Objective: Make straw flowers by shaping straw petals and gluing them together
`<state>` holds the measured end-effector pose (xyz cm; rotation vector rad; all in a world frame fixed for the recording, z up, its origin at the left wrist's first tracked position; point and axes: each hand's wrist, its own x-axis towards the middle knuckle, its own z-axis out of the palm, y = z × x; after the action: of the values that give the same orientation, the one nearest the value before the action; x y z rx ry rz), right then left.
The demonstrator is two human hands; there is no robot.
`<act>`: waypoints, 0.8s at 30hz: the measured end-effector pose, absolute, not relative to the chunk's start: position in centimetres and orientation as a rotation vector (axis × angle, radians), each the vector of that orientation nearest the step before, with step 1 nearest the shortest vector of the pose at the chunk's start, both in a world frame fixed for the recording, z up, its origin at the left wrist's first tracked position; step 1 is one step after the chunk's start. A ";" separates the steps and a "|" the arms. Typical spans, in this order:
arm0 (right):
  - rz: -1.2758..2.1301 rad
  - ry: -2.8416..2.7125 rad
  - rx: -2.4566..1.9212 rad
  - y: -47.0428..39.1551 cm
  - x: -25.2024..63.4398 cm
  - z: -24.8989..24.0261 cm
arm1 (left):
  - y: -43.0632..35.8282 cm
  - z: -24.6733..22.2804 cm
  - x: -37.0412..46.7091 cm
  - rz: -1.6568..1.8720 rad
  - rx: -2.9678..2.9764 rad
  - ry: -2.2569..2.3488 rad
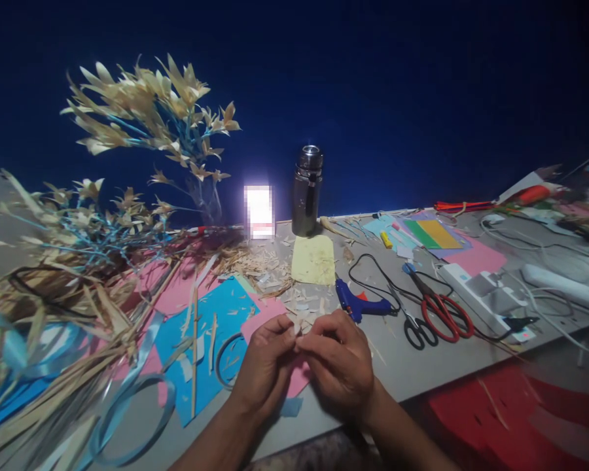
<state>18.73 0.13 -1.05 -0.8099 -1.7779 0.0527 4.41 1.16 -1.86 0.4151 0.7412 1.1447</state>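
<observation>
Over the front middle of the table, my left hand [271, 356] and my right hand [341, 360] meet fingertip to fingertip. The fingers of both are pinched together. A small pale scrap [299, 324] shows just beyond the fingertips; whether it is held or lies on the table I cannot tell. Beneath and beside my hands are pink paper [262, 317] and a blue paper sheet [203, 343] strewn with dry husk strips. Past my right hand lies a blue glue gun [366, 304]. Black-handled scissors [415, 327] and red-handled scissors [444, 314] are farther right.
A dark flask [307, 193] stands at the back behind a yellow pad [313, 260]. Pale dried flowers on blue stems [177, 124] rise at left, above husks and blue ribbon [127, 418]. A white power strip [476, 297] and cables lie right.
</observation>
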 end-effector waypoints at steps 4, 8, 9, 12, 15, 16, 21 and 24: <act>0.115 -1.756 -0.830 0.2 19.7 -0.5 | 1.3 -1.3 3.6 1.144 0.413 0.781; 0.130 -1.744 -0.992 1.4 22.2 -0.9 | 1.3 -0.9 1.8 1.154 0.436 0.805; 0.135 -1.764 -1.032 1.7 22.9 -1.0 | 1.4 -0.9 1.2 1.156 0.428 0.821; 0.137 -1.853 -1.185 3.0 24.9 -1.4 | 1.7 -0.8 -0.1 1.194 0.360 0.877; 0.112 -1.994 -1.352 4.2 26.2 -1.5 | 2.5 -0.4 -0.7 1.220 0.300 0.859; 0.111 -2.050 -1.396 4.7 26.5 -1.4 | 2.8 -0.2 -0.8 1.231 0.295 0.846; 0.188 -2.230 -1.593 7.2 26.5 0.0 | 4.0 0.3 -1.0 1.298 0.289 0.870; 0.271 -2.329 -1.708 8.5 25.2 0.9 | 4.3 0.1 -1.0 1.304 0.286 0.881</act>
<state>25.20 8.47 0.86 -1.7078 -2.3288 0.2707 -1.02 4.34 0.06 0.2861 0.8808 1.3043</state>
